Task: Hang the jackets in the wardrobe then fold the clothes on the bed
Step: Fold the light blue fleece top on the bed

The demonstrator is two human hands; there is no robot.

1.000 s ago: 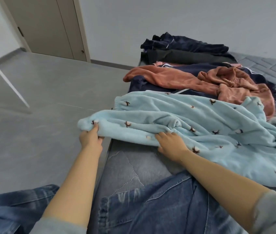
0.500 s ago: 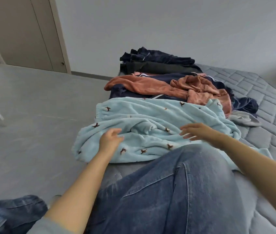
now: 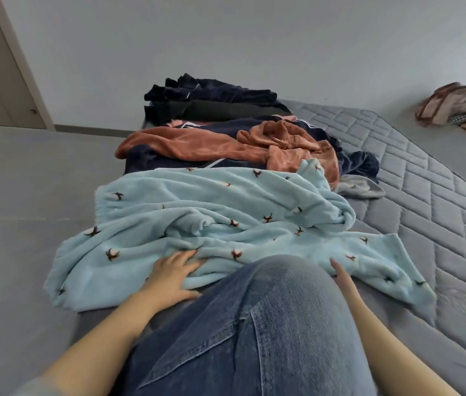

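Pressing my left hand flat, fingers spread, on the blue fleece — right hand straight-fingered touches its near edge.

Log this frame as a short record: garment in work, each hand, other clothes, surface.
garment: light blue fleece garment, spread out rumpled, not yet folded
left hand: flat on the garment's near edge, fingers spread
right hand: fingers straight, on the garment beside the knee
other clothes: rust-orange garment and dark pile beyond
surface: grey quilted mattress
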